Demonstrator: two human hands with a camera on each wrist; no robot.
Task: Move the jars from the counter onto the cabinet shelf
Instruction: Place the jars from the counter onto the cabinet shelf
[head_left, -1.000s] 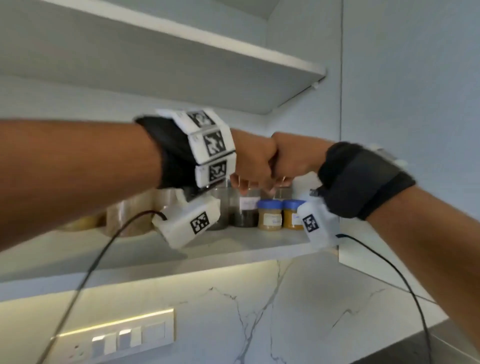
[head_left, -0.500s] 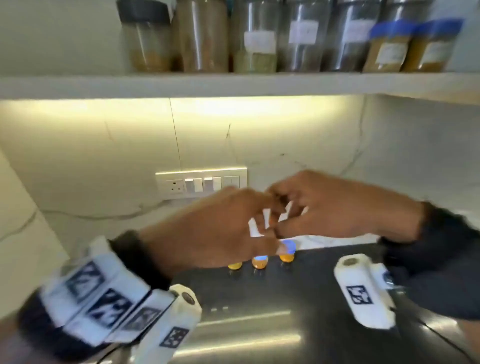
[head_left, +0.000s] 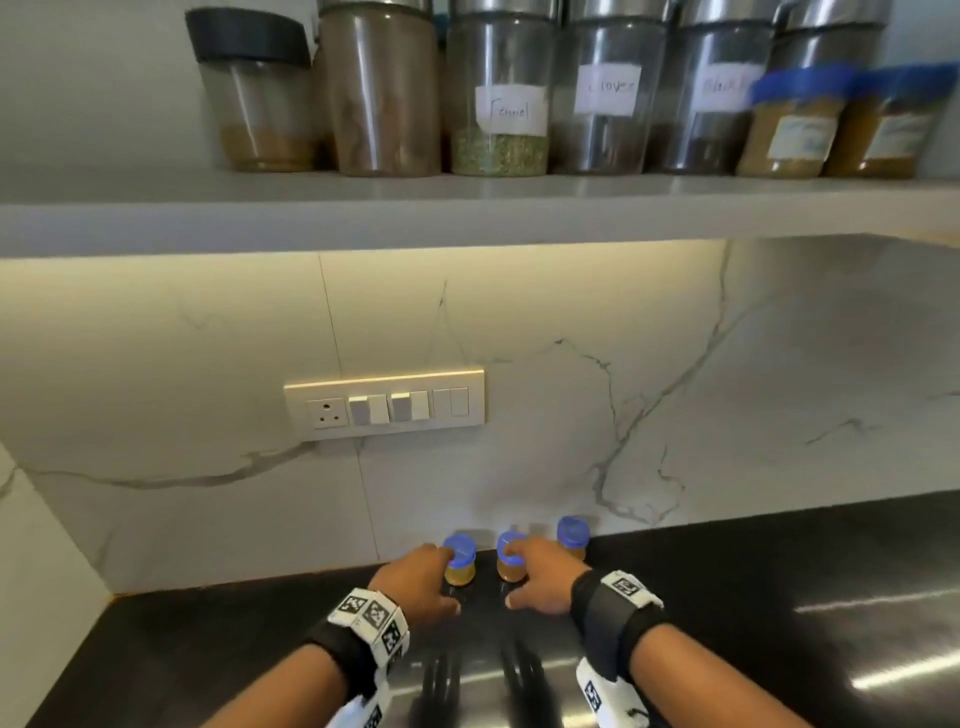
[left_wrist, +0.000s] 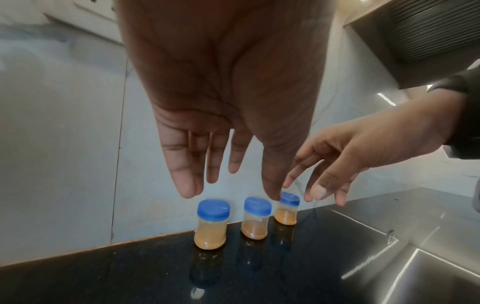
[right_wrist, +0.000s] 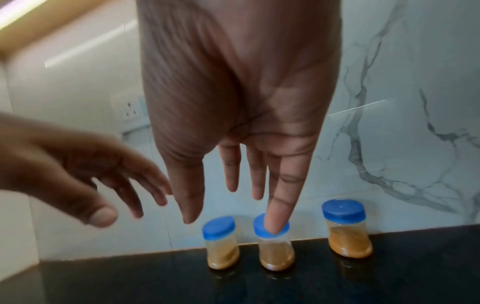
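Two bare hands reach over three small upright clear jars with blue lids (head_left: 511, 556), standing in a row at the back of the glossy black worktop (head_left: 779, 597). The left hand (head_left: 415, 582) and right hand (head_left: 540, 577), fingers spread, apparently grip nothing yet; the nearest jars stand at twelve o'clock.

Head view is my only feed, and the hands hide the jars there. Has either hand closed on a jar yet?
Observer: No. The left wrist view shows the left hand with straight fingers, curled round nothing, over the left jar.
Operator: And the right?
Observer: The right hand has straight fingers too; one fingertip overlaps the middle jar at its blue lid, contact unclear.
Operator: The third one's contents?
Observer: The right jar holds orange-brown powder.
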